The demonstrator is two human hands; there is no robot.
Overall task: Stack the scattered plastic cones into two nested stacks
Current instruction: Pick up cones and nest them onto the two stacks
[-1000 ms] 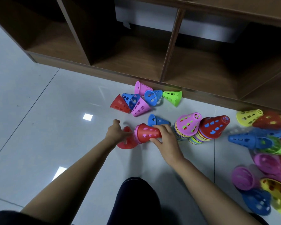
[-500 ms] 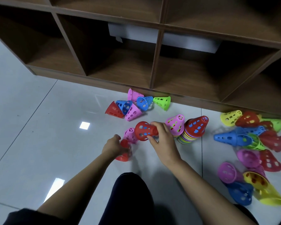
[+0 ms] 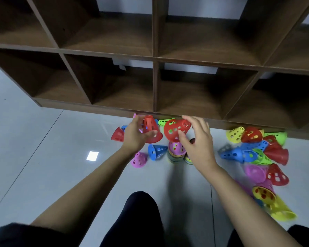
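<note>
Done: two nested stacks of multicoloured plastic cones (image 3: 175, 155) stand on the glossy tiled floor (image 3: 43, 166), one largely hidden.
Remaining: scattered perforated cones (image 3: 253, 152) lie at the right, others by the wooden cubby shelf (image 3: 153, 86).
Left hand (image 3: 135, 135): curled round an upright red cone (image 3: 151, 129).
Right hand (image 3: 199, 145): grips a tilted red cone (image 3: 175, 130) above the stacks.
Shapes: hollow, tapered, smooth, likely rigid.

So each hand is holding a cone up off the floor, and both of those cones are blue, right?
Not quite: the colour is wrong. Each hand does hold a cone up off the floor, but both cones are red, not blue. The left hand grips the upright red cone and the right hand grips the tilted red cone. The head view shows it.
</note>
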